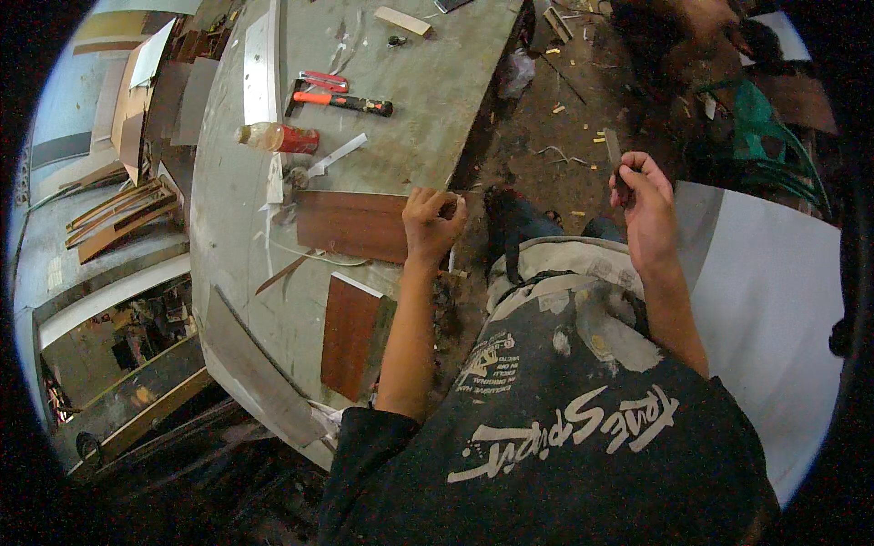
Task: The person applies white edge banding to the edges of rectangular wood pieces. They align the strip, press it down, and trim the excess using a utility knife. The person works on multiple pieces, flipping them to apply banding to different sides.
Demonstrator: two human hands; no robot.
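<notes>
**Brown board [350,223] flat on worktable [437,100], left hand [428,223] at its R end**

Board: mid-table, wood-grain face up, R end nr table's R edge. Left hand over that end, fingers curled, thumb & index close together; can't tell if they pinch anything. Right hand [648,205] well apart to R, beyond table edge, fingertips pinching narrow flat strip [614,150], most of it poking out past the fingers; material unclear.

Surroundings: 2nd brown board [346,332] on near side of 1st, small gap btwn, white edge at far end. Thin brown sliver [280,275] to its L. White offcut [337,155] lies just past main board's far edge, angled; bottle [289,138] just L of it, so far-L side is crowded. Farther: hammer [355,105] w/ orange & black handle, red cutter [323,82] just beyond. Long white strip [261,64] runs far along L. Pale wood block [403,20] nr far end. Long grey strip [250,355] along table's near-L edge. Big white sheet [774,282] to R of person; green item [760,123] beyond it, type unclear.

Containers: bottle = red label, cap end to L, murky pale wall; contents unclear, can't tell if upright or lying. Crumpled clear bag [517,73] past table's far-R edge; contents can't tell.
</notes>
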